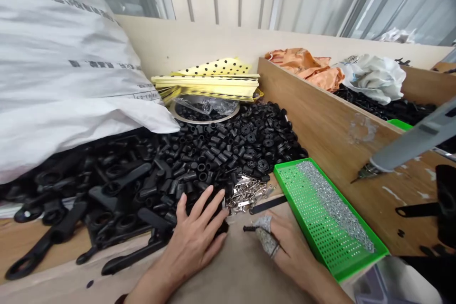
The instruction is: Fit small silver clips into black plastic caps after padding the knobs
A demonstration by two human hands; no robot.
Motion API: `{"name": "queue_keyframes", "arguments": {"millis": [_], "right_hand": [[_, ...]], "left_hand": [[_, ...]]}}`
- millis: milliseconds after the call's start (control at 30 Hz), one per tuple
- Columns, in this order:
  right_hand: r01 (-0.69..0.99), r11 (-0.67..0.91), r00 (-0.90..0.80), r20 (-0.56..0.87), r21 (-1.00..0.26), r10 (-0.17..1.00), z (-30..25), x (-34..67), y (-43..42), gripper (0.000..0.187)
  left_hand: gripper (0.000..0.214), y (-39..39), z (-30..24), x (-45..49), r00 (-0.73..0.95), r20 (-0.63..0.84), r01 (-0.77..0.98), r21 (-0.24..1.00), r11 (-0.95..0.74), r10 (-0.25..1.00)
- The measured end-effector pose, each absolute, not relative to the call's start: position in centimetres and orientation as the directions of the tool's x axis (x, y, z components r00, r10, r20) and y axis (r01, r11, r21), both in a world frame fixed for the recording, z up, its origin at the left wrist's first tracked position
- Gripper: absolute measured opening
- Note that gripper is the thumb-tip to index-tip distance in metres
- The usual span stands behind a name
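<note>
My left hand (198,232) lies palm down with its fingers spread, touching the near edge of a heap of small black plastic tubes (199,161). What lies under its palm is hidden. My right hand (285,244) is closed, with grey wrapping on the thumb and forefinger. Between those fingertips sticks out a small black ridged piece (249,229), like a spring or screw. Just beyond both hands is a pile of small shiny metal pieces (247,192). A flat black strip (268,204) lies beside that pile.
Right of my right hand stands a green perforated tray (302,204) of tiny silvery parts. A grey power screwdriver (399,149) juts in above a wooden divider (313,109). Black handle-shaped parts (121,180) and a white sack (71,66) fill the left. A metal bowl (174,110) stands behind.
</note>
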State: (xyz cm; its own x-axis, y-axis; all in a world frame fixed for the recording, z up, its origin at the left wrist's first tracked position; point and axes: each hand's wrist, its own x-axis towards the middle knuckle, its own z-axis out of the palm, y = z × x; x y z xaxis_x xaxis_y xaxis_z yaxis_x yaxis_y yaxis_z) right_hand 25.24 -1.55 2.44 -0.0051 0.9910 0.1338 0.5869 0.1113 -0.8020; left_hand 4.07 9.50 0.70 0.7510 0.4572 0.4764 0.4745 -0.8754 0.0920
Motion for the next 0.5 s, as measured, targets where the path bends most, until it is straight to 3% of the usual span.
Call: {"name": "queue_keyframes", "arguments": {"millis": [167, 333, 500], "right_hand": [[0.620, 0.096, 0.015, 0.135, -0.778, 0.991, 1.2, 24.9, -1.9, 0.025], [0.504, 0.154, 0.012, 0.185, -0.850, 0.983, 1.9, 23.9, -1.4, 0.031], [0.417, 0.216, 0.002, 0.239, -0.883, 0.971, 2.9, 23.5, -1.0, 0.036]], "left_hand": [[0.017, 8.6, 0.2, 4.0, 0.723, 0.467, 0.529, 0.101, -0.842, 0.510], [0.019, 8.5, 0.8, 4.0, 0.666, 0.509, 0.583, 0.102, -0.806, 0.546], [0.021, 8.2, 2.1, 3.6, 0.648, 0.545, 0.504, 0.217, -0.836, 0.532]]}}
